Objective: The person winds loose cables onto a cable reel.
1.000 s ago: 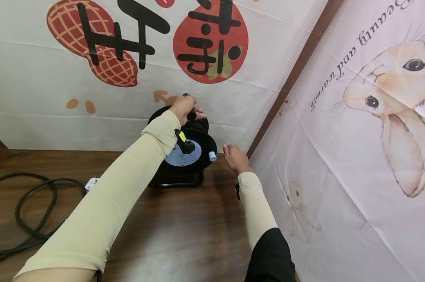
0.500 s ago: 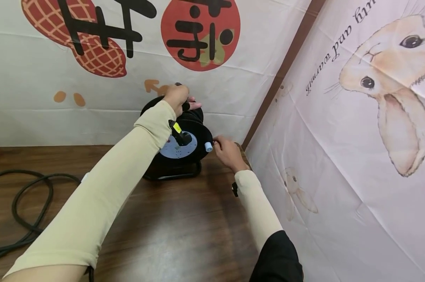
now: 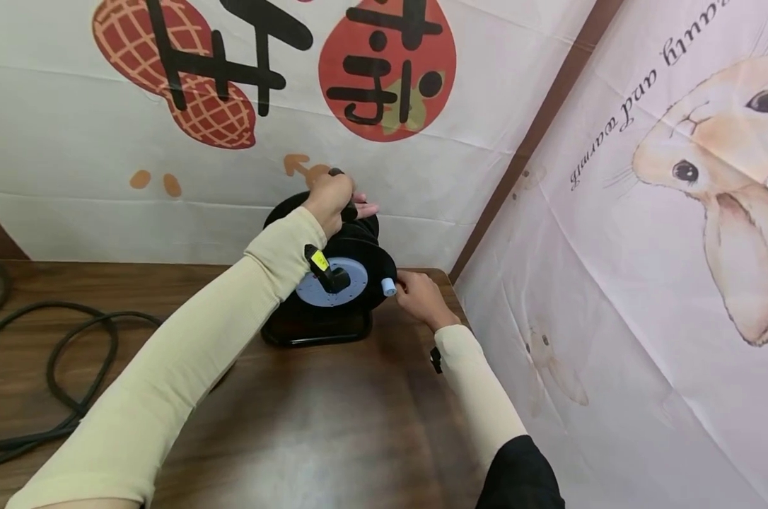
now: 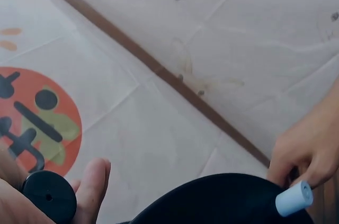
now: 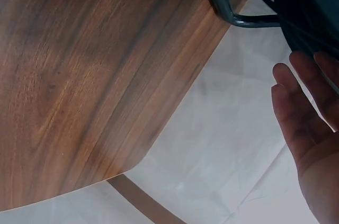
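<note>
A black cable reel (image 3: 379, 263) with a light blue centre plate (image 3: 352, 283) stands on a black tube frame (image 3: 317, 342) at the table's far edge. My left hand (image 3: 332, 199) grips its black top handle (image 4: 50, 197), palm wrapped round it and some fingertips showing beyond. At the reel's right edge sits a light blue knob (image 3: 389, 286). Right behind this knob is my right hand (image 3: 421, 297), fingertips at the reel's rim. In the right wrist view its fingers (image 5: 296, 110) are slightly bent and spread, with the thumb hidden.
Black cable (image 3: 72, 305) lies in loose loops on the wooden table (image 3: 333, 424) at left, partly under my left sleeve. Printed white sheets (image 3: 187, 226) hang behind and to the right (image 3: 588, 283). A black device with a yellow label (image 3: 321, 260) is by my left wrist.
My right hand has moved in from beside the reel to its rim by the knob. The left hand has kept its grip on the handle. A white plug is now hidden behind the left sleeve.
</note>
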Available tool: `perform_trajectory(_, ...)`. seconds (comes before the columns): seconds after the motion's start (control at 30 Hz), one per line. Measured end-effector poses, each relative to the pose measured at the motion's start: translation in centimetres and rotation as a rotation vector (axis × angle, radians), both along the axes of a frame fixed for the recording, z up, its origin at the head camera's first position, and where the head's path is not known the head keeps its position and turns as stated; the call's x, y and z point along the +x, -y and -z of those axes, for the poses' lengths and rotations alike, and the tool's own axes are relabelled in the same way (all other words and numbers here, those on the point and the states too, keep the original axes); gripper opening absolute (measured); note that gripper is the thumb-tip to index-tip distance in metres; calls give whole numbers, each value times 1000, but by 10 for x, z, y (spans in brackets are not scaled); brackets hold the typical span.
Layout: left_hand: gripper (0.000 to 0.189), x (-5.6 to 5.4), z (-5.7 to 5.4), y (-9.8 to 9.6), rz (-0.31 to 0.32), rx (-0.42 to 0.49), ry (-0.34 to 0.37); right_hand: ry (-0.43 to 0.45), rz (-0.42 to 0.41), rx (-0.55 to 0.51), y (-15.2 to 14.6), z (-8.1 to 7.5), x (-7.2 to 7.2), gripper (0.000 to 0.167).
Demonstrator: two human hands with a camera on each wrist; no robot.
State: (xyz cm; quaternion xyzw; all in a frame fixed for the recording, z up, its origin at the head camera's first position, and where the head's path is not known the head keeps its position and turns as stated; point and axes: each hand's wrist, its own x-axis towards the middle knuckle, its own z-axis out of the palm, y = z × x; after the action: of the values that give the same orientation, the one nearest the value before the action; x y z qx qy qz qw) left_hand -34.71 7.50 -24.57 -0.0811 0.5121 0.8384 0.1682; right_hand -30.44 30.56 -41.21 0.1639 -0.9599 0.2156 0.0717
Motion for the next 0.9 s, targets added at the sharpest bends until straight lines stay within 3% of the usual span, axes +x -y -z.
perform_trajectory(0.27, 50, 13, 1, 10, 5, 33, -20, -15, -21, 9, 7, 2, 5, 21)
perform_trajectory(0.6, 50, 22, 5, 16, 22, 76, 15, -20, -39, 46, 9, 9, 14, 26)
perform_trajectory(0.9, 45, 30, 4, 24, 37, 31, -13, -28, -50, 48, 14, 11, 16, 27)
